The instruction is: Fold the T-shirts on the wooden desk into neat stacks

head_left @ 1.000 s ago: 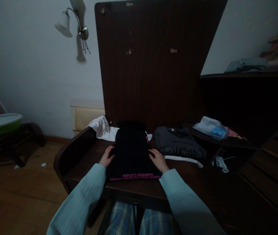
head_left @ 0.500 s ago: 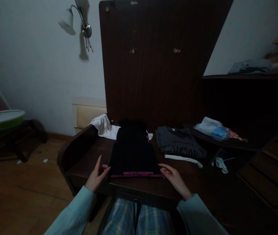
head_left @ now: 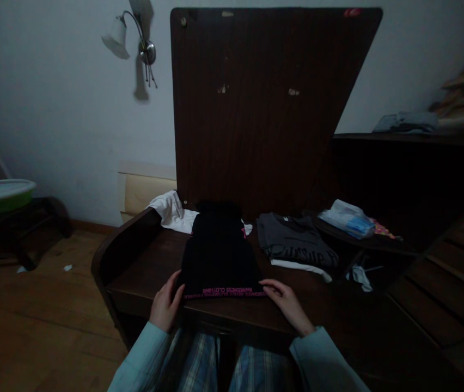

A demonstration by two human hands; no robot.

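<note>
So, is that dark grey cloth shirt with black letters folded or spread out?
Folded: the dark grey cloth shirt with black letters lies in a compact bundle, no sleeves spread out.

Left hand (head_left: 165, 305) and right hand (head_left: 290, 306) touch the near corners of a folded black pink-lettered fabric garment (head_left: 221, 258) on a dark-brown wooden table (head_left: 144, 267).

Garment (head_left: 220, 253) on desk (head_left: 144, 267), shirt (head_left: 295, 235) at right

Left grip (head_left: 168, 300), right grip (head_left: 288, 304): apart, loosely curved
</note>
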